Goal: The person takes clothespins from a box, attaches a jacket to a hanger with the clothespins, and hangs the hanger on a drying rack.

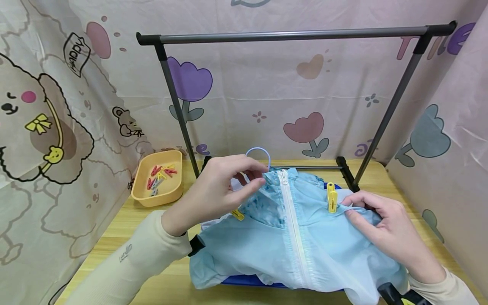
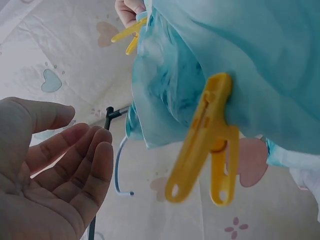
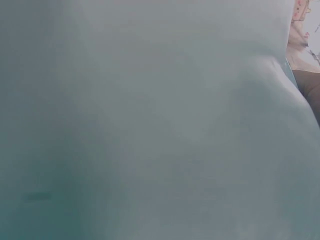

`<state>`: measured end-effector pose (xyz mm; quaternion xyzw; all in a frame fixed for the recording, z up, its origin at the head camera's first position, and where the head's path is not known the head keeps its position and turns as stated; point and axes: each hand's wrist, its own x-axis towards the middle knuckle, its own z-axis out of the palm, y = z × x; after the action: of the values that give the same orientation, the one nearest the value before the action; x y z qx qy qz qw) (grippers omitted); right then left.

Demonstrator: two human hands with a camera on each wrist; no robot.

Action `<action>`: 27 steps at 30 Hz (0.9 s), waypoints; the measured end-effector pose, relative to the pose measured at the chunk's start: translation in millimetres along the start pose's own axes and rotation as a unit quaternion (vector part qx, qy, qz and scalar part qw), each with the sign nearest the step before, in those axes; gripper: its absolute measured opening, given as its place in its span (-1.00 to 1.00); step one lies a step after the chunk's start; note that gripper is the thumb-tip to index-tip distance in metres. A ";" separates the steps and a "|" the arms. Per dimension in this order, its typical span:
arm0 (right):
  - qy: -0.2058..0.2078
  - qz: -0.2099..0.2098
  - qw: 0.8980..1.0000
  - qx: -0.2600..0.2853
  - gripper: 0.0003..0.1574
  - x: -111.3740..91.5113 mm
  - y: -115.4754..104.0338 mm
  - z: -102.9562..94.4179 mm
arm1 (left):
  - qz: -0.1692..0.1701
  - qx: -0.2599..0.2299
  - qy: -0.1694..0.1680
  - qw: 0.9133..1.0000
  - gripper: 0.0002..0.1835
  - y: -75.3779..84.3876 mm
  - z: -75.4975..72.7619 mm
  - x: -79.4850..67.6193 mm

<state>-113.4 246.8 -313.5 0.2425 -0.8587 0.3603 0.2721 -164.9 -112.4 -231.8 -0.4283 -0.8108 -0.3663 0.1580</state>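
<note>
A light blue zip jacket [image 1: 251, 254] lies spread in front of me on a hanger, whose pale blue hook [image 1: 269, 159] sticks up behind the collar. My left hand [image 1: 225, 182] hovers beside the collar and hook; in the left wrist view its fingers are loosely bent with nothing between them. One yellow clothespin [image 2: 207, 145] clips the jacket's left shoulder, below that hand. Another yellow clothespin [image 1: 332, 198] clips the right shoulder. Next to it, my right hand [image 1: 385, 228] pinches the jacket fabric between thumb and fingers. Pale fabric nearly fills the right wrist view.
A yellow basket [image 1: 138, 194] with several red, yellow and grey clothespins stands on the wooden table [image 1: 110, 241] at the left. Behind the jacket rises a dark metal rack [image 1: 289, 36]. Something dark blue [image 1: 251, 280] shows under the jacket. Patterned curtains [image 1: 236, 110] surround the table.
</note>
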 end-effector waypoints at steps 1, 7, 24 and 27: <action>0.000 0.001 1.000 0.001 -0.45 -0.3 0.3 0.2 | -0.003 -0.002 0.004 1.000 -0.83 -0.7 -1.1 -1.6; 0.002 0.012 1.000 0.008 -0.49 -1.6 1.4 0.4 | -0.016 -0.003 0.026 1.000 -0.85 -5.3 -7.3 -11.1; 0.005 0.037 0.999 0.002 -0.56 -3.9 0.0 -1.0 | -0.120 0.000 0.069 0.990 -0.82 -27.2 -14.3 -50.1; 0.005 0.042 0.999 0.001 -0.58 -4.4 -0.4 -1.3 | -0.133 -0.010 0.071 0.988 -0.82 -32.8 -12.7 -57.3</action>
<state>-109.6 248.5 -315.4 0.2042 -0.8663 0.3738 0.2609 -158.8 -166.8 -270.8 -0.2908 -0.8437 -0.4218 0.1606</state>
